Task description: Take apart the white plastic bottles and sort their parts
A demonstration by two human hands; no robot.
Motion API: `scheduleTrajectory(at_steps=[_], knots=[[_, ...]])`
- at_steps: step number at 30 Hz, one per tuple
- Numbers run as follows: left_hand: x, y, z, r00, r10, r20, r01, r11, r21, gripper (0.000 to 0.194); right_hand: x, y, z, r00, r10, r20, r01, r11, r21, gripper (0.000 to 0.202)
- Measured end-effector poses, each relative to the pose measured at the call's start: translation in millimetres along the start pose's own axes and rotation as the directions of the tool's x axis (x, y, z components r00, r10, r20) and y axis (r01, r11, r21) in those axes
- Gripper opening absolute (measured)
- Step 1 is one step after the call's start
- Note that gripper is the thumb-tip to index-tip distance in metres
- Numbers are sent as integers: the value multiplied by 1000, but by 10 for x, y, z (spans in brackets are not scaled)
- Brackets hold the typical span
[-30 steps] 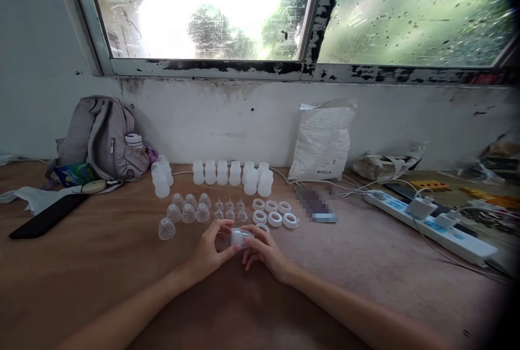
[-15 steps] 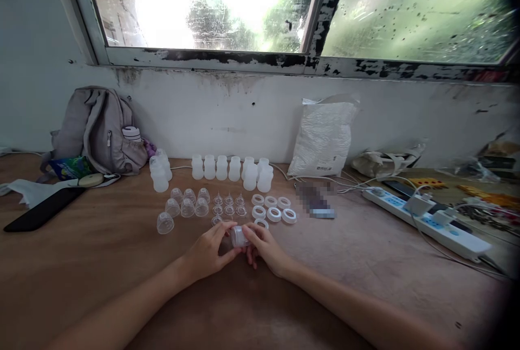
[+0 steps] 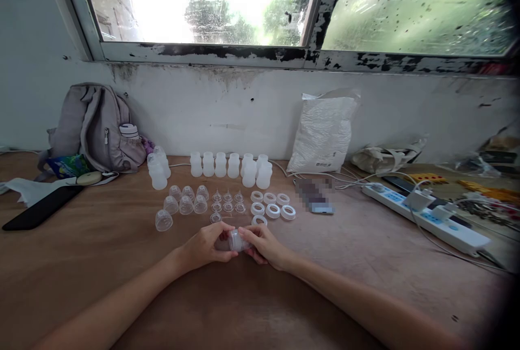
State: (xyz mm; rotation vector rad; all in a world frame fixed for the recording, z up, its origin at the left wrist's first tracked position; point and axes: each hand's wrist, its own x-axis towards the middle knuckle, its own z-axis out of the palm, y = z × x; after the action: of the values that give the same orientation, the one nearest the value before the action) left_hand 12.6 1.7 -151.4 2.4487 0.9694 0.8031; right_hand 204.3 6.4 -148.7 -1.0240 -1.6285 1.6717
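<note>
Near the table's middle, my left hand (image 3: pixel 209 244) and my right hand (image 3: pixel 266 246) both grip one small translucent bottle (image 3: pixel 236 240), lying sideways between them. Fingers of each hand are closed round an end of it. Just beyond are white rings (image 3: pixel 273 211), with one ring (image 3: pixel 259 220) closest to my right hand. Clear nipples (image 3: pixel 227 207) stand in short rows behind the hands. Clear dome caps (image 3: pixel 186 205) sit to the left, one cap (image 3: pixel 164 221) nearer than the others.
Frosted bottles (image 3: pixel 220 164) line the wall side, with more bottles (image 3: pixel 158 174) at left. A backpack (image 3: pixel 95 128) and black tray-like object (image 3: pixel 43 208) lie left. A white packet (image 3: pixel 323 133), phone (image 3: pixel 320 207) and power strip (image 3: pixel 426 217) are on the right.
The bottle and both hands have shifted slightly left in view. My left fingers have closed further around its end, and the right fingers beneath it have moved. The whole view has shifted slightly.
</note>
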Motion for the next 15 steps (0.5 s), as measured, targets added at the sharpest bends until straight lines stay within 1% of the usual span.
scheduleTrajectory(at_steps=[3,7,9,12,15], knots=[[-3,-38,44,999,22,-44,-22,1000,-1,33,1,5,-12,1000,1,19,-2,1000,12,43],[-10,-86,92,986,112,-126,-110,994,22,33,7,16,-25,999,24,47,-25,1000,9,43],[-11,-103,109,976,139,-168,-134,990,38,34,8,21,-29,998,30,48,-31,999,16,42],[-9,-103,129,953,173,-248,-158,984,80,37,9,34,-29,998,-6,69,1,998,69,39],[-7,-75,142,920,221,-324,-189,973,130,36,10,59,-26,993,-44,112,29,991,130,41]])
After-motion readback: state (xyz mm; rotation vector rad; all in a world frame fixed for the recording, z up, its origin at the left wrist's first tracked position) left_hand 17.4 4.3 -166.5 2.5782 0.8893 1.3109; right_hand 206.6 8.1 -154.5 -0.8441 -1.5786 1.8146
